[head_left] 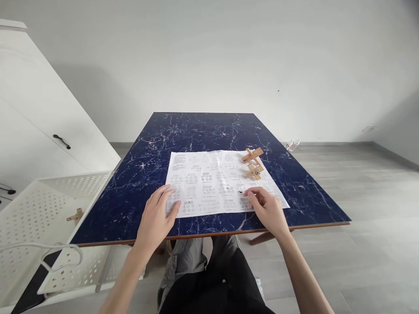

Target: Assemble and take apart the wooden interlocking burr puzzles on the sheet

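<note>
A white printed sheet [199, 196] with rows of small diagrams lies on the dark blue marbled table [196, 131]. My left hand [157, 213] rests over the sheet's left edge, fingers spread and holding nothing. Over the lower right of the sheet, my right hand [266, 205] has its fingers curled and the thumb close to the index finger. A small dark mark [240, 192] shows beside those fingertips; whether it is held, I cannot make out. Just beyond that hand, two wooden pieces stand on the sheet: a brown crossed-bar piece [252, 155] and a lighter cross-shaped piece [254, 172].
To the left stand a white cabinet [42, 109] and a white perforated rack [29, 209] with another wooden piece [76, 216] in it. A white cable [65, 245] loops over the rack. Clear objects [292, 145] are near the wall beyond the table's right edge.
</note>
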Motion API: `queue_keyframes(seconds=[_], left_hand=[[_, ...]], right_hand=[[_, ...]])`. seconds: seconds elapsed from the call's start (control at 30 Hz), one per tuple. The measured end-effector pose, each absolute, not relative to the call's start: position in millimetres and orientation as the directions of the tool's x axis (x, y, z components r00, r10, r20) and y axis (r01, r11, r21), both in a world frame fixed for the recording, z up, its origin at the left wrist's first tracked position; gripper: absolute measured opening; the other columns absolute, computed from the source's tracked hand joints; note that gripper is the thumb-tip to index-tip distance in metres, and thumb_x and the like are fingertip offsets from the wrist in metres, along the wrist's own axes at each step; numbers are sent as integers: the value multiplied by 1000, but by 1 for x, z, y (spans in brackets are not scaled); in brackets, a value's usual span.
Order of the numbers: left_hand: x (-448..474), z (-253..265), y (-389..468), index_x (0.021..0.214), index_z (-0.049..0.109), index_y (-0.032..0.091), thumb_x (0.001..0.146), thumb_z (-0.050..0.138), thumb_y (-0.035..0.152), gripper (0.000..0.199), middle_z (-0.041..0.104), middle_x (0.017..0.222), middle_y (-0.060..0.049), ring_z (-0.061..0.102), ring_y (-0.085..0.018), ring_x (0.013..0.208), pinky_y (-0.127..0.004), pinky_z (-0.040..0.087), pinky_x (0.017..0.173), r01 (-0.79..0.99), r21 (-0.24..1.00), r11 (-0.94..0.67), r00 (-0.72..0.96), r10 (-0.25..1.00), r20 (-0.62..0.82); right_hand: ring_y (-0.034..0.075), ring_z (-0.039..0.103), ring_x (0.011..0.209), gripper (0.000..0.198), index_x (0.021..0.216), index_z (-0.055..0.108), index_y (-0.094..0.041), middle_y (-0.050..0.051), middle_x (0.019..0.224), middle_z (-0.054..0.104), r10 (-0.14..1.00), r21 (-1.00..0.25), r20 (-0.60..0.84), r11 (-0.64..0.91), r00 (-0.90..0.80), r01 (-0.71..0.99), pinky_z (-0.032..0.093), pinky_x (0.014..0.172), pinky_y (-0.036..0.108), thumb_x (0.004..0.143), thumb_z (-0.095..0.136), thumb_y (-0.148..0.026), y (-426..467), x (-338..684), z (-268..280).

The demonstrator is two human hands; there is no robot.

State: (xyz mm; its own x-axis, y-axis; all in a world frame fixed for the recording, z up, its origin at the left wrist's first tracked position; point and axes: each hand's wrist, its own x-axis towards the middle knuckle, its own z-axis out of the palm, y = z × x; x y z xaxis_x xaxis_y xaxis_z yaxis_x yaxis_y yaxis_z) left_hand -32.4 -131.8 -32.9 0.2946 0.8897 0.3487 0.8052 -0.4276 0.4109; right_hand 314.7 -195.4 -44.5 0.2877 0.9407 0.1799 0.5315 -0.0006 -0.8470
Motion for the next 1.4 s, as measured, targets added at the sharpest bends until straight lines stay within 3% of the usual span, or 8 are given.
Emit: queue_keyframes(seconds=[0.2,0.97,1.4], left_hand=[[-31,-30,-134,142,59,22,108,48,52,47,55,159,-17,56,-39,145,-59,50,118,803,439,-403,263,901,347],[-31,-31,-132,139,59,20,107,48,48,44,60,154,-17,58,-37,145,-56,48,122,794,419,-441,283,878,387],[-31,-26,-135,141,59,24,108,47,57,48,61,157,-12,59,-36,145,-56,51,120,796,459,-394,249,905,345]], right_hand=[[21,66,66,37,102,69,-21,9,94,80,935,-866,205,35,290,499,51,69,35,104,56,-56,-195,314,-46],[21,67,62,48,103,68,-20,10,88,79,927,-888,235,82,293,452,54,65,35,101,56,-66,-191,315,-50],[21,65,63,40,103,69,-21,9,89,79,936,-885,208,55,285,463,52,62,34,106,54,-58,-194,311,-42]])
